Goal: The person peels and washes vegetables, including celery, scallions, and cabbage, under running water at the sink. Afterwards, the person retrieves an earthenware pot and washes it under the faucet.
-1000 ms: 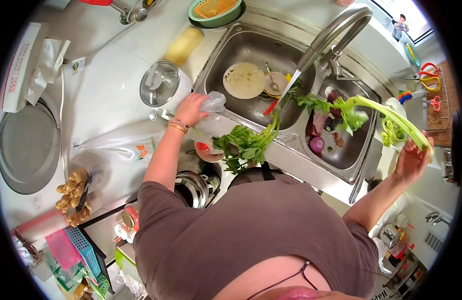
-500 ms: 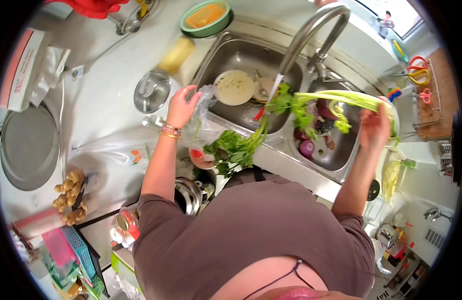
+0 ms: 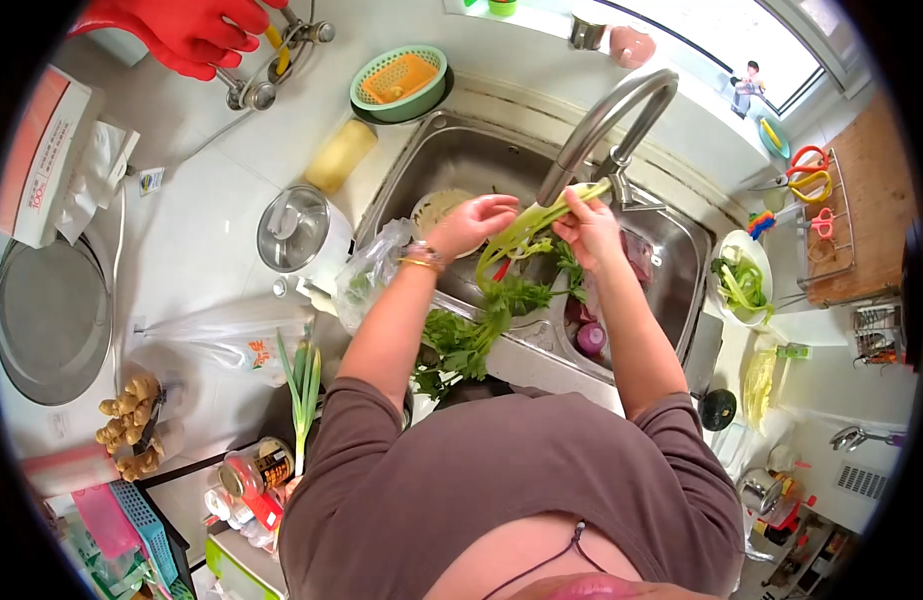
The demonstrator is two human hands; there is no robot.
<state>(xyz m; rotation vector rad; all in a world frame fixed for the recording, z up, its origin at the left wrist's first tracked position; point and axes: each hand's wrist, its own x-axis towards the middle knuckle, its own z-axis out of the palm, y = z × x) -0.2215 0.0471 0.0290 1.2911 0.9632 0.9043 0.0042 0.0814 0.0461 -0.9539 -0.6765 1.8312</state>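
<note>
Green celery point(image 3: 527, 232) up over the sink point(image 3: 482, 150), stalks by the tap point(image 3: 592, 125), leaves towards the near rim. R hand point(image 3: 594, 235) pinching stalk ends, thumb vs. fingers. L hand point(image 3: 469, 228) beside the stalks, fingers extended, nearly together; can't tell if touching. Left side, box point(image 3: 44, 150) reads "100" in red; plastic bag's point(image 3: 232, 345) orange print too small.

Around steel double-basin sink point(image 3: 467, 150)
Round green plastic basket point(image 3: 422, 103) stands behind left; at right, round white bowl point(image 3: 759, 250) has leafy green vegetables point(image 3: 744, 285) inside.
</note>
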